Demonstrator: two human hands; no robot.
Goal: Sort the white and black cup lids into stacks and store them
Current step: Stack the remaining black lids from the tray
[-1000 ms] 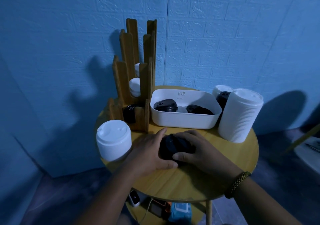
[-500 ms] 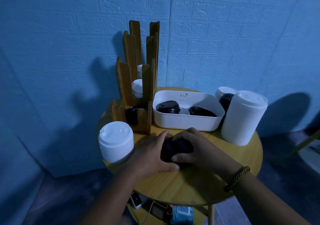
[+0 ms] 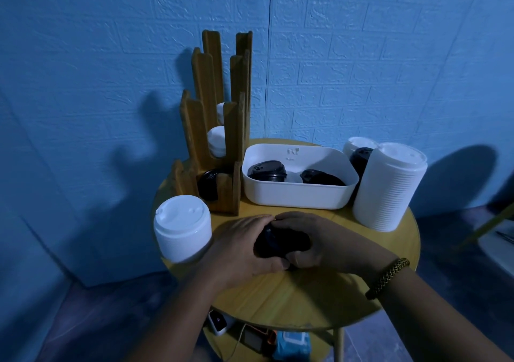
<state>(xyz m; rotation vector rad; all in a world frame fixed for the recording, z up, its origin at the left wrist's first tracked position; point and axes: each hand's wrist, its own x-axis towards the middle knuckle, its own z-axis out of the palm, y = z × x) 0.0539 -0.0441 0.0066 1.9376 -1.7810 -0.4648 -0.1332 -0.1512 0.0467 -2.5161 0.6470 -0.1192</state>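
My left grip (image 3: 244, 247) and right grip (image 3: 317, 239) clasp the black lid stack (image 3: 281, 243) at the table's (image 3: 306, 295) six o'clock. Probably light and slippery, so I'd squeeze its sides evenly.

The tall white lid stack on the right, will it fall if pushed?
Probably, if pushed near the top: the tall white lid stack is higher than wide. It likely feels light, being thin nested lids. It stands near the table edge, so lids might spill off.

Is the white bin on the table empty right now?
No, several black lids lie inside the white bin.
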